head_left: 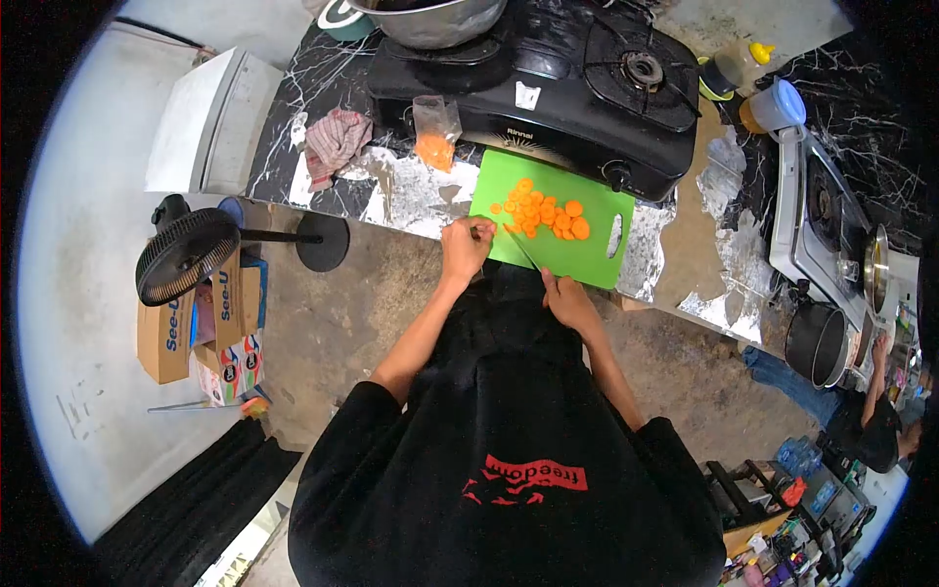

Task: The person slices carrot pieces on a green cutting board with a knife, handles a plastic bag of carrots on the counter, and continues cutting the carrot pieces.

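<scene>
A green cutting board (587, 269) lies at the counter's front edge, with sliced carrots (548, 213) spread over its middle. My right hand (570, 296) is closed around a knife (525, 251), whose blade points up and left across the board. At the board's left edge, my left hand (465, 249) has its fingers curled and pinched together near a few small carrot pieces. What sits between those fingers is too small to make out. A clear plastic bag (435, 145) with orange bits inside lies to the board's left.
Behind the board stands a black gas stove (528, 108) bearing a metal pot (435, 22). A checked cloth (337, 145) lies on the left. To the right are a lidded container (776, 106) and a second stove (817, 210). Another person (873, 421) is at the far right.
</scene>
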`<state>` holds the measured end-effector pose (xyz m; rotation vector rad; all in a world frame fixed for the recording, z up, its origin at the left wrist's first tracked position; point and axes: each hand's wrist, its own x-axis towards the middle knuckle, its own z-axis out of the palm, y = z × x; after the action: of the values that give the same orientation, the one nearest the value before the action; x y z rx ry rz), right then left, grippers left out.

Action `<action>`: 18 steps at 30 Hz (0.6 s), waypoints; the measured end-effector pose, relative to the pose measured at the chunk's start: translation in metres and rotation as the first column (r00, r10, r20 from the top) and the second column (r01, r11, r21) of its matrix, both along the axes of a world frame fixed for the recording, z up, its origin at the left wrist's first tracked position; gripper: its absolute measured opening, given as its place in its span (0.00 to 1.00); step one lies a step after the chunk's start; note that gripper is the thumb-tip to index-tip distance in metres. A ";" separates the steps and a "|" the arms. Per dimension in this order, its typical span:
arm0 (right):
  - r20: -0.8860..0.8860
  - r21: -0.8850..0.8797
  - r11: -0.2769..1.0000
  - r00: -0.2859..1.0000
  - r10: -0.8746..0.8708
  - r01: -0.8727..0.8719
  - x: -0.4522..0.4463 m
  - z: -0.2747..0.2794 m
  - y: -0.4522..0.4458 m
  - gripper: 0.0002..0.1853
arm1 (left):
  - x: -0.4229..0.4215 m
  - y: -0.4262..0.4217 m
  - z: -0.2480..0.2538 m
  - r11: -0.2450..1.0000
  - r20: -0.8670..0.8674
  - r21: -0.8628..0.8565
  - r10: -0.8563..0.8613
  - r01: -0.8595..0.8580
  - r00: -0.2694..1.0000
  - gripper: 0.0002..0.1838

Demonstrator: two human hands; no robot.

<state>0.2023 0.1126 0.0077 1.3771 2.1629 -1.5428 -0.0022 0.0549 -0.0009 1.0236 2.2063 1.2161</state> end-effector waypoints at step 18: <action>0.097 0.102 0.995 0.995 -0.027 0.017 -0.010 -0.017 -0.015 0.38 | -0.005 0.001 -0.008 0.995 0.052 -0.086 -0.050 0.054 0.997 0.06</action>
<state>0.1925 0.0971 -0.0094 1.4793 2.2011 -1.3592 -0.0077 0.0555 -0.0093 0.9990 2.1608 1.1010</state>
